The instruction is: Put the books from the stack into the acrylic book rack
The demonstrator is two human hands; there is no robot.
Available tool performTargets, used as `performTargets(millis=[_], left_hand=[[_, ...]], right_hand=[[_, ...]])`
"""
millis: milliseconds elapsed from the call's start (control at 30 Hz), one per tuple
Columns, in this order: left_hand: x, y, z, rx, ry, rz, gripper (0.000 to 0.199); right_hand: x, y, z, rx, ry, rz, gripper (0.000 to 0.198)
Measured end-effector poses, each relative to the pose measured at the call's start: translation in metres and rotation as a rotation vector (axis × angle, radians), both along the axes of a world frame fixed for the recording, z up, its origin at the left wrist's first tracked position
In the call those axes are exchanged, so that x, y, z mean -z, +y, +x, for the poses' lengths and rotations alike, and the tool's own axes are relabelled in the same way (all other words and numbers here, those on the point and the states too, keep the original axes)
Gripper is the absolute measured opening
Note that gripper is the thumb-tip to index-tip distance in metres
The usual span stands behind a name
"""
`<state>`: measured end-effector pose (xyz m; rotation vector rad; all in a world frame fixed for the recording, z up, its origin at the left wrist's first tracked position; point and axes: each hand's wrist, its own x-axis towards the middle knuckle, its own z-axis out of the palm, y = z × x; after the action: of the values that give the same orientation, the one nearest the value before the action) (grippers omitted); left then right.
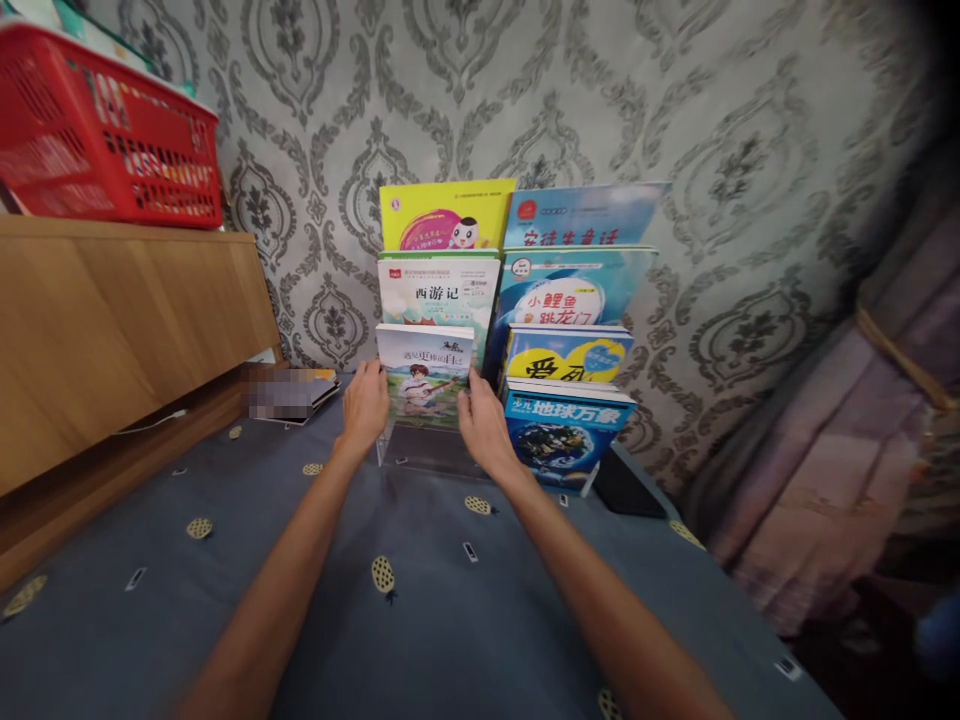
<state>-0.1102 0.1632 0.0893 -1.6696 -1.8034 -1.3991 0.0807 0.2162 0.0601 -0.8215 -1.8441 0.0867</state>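
Observation:
Between my left hand and my right hand stands a book with a boy playing a guitar on its cover. Each hand grips one side edge of it, fingers closed. The book is upright in the left column of a clear tiered rack, whose front tier shows below it. Behind it rise a pale green-and-white book and a yellow book. To the right, a blue book with a globe fills the front tier, with several more books stepped up behind it.
A red plastic basket sits on a wooden cabinet at the left. Some flat books or papers lie beside the cabinet. A dark flat object rests right of the rack. A curtain hangs at the right; blue patterned cloth covers the surface.

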Motion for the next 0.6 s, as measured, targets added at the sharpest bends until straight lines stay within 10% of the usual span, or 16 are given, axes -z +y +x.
performTargets(millis=[600], left_hand=[[-0.003, 0.019, -0.009, -0.033, -0.080, 0.030, 0.032]], right_hand=[[-0.007, 0.006, -0.008, 0.066, -0.004, -0.021, 0.056]])
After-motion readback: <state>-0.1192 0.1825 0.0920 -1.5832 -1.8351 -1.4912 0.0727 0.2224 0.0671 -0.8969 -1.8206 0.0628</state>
